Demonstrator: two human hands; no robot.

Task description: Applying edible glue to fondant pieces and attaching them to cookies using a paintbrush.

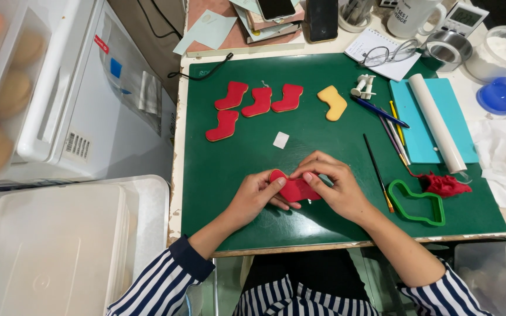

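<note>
Both hands meet over one red stocking-shaped cookie covered in smooth icing (295,188), which lies on the dark green cutting mat (229,169) near the front edge of the counter (178,146). The cookie's long axis runs left to right, rounded end toward the left hand (259,196) and the other end under the right hand (335,184), so each grip sits at its own end, equally near. The left thumb and fingers pinch the rounded end; the right fingertips press together on the top edge. Both wrists angle inward, forearms in striped sleeves. Four finished red stocking cookies (247,105) and one bare yellow one (332,102) lie well apart, farther back on the mat.
</note>
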